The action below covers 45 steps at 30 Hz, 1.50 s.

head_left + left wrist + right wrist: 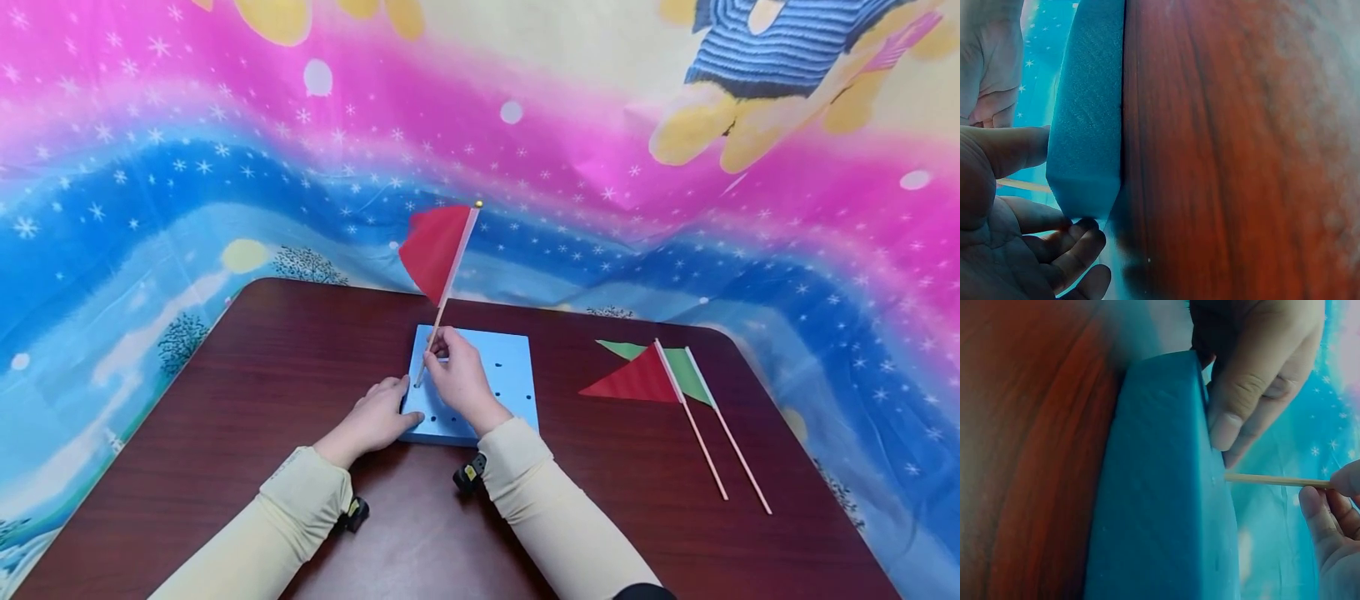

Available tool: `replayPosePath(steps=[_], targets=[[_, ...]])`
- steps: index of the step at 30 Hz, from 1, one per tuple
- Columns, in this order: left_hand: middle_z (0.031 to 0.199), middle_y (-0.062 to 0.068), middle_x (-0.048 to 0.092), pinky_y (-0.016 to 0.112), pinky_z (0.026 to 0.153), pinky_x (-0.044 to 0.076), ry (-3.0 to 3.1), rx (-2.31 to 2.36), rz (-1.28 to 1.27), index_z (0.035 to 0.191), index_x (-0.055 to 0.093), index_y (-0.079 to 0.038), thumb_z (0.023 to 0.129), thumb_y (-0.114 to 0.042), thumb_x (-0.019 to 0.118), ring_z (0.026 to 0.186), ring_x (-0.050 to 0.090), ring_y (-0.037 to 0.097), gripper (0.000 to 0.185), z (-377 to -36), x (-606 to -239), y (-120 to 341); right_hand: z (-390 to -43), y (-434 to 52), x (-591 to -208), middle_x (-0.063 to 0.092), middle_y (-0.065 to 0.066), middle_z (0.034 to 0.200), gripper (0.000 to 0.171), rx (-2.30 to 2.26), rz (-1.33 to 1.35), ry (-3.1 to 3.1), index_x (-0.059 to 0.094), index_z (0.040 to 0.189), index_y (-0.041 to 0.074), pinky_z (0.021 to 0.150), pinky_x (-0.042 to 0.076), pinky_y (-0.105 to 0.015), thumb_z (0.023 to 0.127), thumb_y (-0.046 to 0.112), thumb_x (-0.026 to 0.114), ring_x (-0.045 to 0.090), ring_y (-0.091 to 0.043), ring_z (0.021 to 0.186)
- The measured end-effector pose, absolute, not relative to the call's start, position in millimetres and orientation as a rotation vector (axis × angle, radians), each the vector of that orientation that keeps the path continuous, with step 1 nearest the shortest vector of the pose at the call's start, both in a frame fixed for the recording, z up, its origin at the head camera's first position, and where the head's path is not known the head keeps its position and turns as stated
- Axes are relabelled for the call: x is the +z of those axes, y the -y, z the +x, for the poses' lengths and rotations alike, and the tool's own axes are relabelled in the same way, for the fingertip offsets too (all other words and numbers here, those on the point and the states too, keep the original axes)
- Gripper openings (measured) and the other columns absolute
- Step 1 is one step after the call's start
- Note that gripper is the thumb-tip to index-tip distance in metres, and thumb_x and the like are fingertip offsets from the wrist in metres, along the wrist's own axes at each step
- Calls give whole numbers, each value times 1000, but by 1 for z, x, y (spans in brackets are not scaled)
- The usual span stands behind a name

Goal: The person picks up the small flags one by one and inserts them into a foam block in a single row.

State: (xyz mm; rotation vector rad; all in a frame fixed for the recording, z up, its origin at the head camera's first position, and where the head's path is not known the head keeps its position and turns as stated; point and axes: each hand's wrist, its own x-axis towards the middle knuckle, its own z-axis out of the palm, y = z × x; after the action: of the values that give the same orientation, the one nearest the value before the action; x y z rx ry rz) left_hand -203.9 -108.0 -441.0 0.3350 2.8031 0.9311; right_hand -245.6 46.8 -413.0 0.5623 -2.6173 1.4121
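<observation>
A thick light-blue block [513, 354] with small holes in its top lies near the middle of the table. My right hand [459, 371] pinches the wooden stick of a red flag [441, 254] between thumb and fingers. The flag leans to the right, gold tip up, and the stick's lower end [1235, 478] meets the block's top face at a hole near the left edge. My left hand [378, 415] grips the block's near-left corner, thumb over the top. In the left wrist view the other fingers [1079, 253] curl at the block's side.
To the right on the dark wooden table [300, 367] lie a second red flag [637, 379] and a green flag [693, 375], partly overlapping, sticks toward the near side. A colourful patterned cloth [562, 192] hangs behind the table.
</observation>
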Motion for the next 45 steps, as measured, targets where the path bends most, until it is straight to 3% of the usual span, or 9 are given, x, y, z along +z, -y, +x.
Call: replayPosePath(steps=[16,31,45], targets=[[148,34,45,63,109,36,-2805,966,323,149,38,18,97,-20,69,136,43,48,72,-203,-443,106,-241,-42,-420,64,-10,103,13,1293,618,2675,63,114,-1,88,57,-35,102,3,64,63,-22,96],[146,34,47,62,106,39,-2820,969,352,150,36,18,96,-18,68,133,46,48,72,-200,-443,106,-243,-39,-427,64,-6,100,4,1246,704,2650,62,107,5,84,56,-26,103,5,62,64,-18,96],[145,32,49,60,106,40,-2810,1000,368,151,35,17,96,-18,69,131,48,46,73,-201,-445,108,-237,-45,-423,65,-7,101,19,1358,692,2698,63,118,-1,86,56,-28,101,8,65,67,-20,98]])
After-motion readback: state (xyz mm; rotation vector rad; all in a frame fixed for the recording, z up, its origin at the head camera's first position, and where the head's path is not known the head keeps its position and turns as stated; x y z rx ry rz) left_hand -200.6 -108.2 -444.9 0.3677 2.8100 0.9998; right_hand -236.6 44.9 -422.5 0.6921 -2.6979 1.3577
